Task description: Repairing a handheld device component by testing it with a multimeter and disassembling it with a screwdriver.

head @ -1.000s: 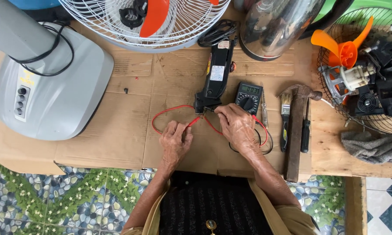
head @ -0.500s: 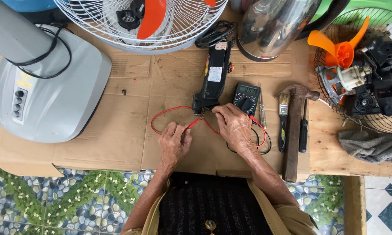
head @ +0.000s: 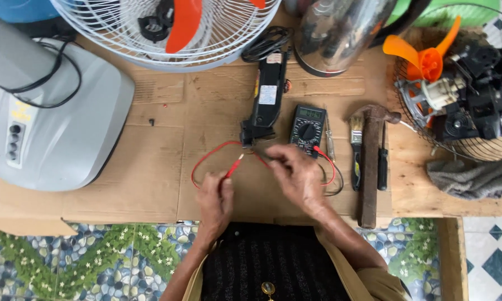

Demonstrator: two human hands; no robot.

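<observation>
Head view, centre of frame: left hand point(head: 215, 198) pinching the red probe point(head: 234, 165), tip aimed at the foot of the black part point(head: 265, 103) on the cardboard tabletop point(head: 150, 167). Right hand point(head: 295, 173) blurred, fingers curled near that same foot; grip impossible to tell. Meter point(head: 307, 124) just right, leads attached. Probing judged under way, contact not yet clear. Hammer point(head: 369, 161) right of centre, untouched.
</observation>
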